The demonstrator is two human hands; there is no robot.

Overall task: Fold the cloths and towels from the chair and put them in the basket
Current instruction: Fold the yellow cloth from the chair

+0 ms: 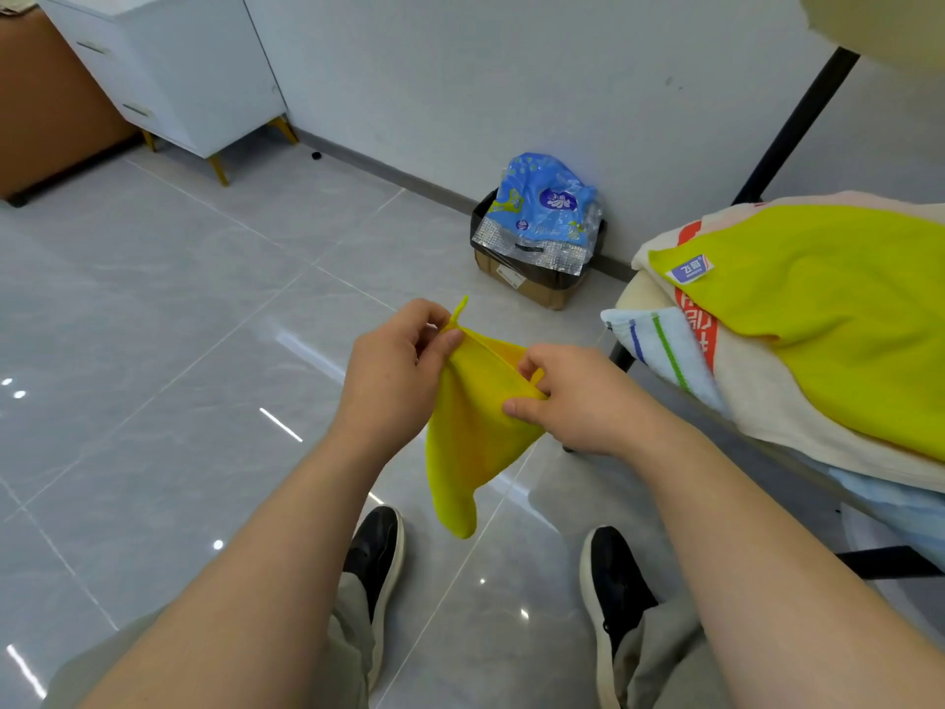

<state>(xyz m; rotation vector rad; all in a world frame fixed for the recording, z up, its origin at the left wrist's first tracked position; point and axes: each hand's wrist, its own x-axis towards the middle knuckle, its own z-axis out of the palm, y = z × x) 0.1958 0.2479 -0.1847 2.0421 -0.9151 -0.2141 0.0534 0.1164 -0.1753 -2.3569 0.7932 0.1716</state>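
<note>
"Pinched at its top edge by the left hand (pixel 394 371) and the right hand (pixel 578 401), the yellow cloth (pixel 470 452) hangs below them, over the floor (pixel 204 350)."

"Any writing?"

"Blue tag (pixel 690 268) on the lime towel (pixel 828 309) on the chair (pixel 797 120) — characters unreadable; red print (pixel 690 319) on the cream towel (pixel 767 396) is half covered."

One wide-angle camera, worn on the person's head, faces forward and steeply down. It sits close above the arms: both forearms run in from the near edge to the left hand (pixel 394 365) and right hand (pixel 578 396), which pinch a yellow cloth (pixel 470 437) at mid-frame. The shoes (pixel 376 555) show right below, at the near edge. The tiled floor (pixel 153 299) fills the left and middle. The wall (pixel 460 69) crosses the far side, with a white cabinet (pixel 179 58) at far left. A pile of towels (pixel 818 309) enters from the right edge.
</note>
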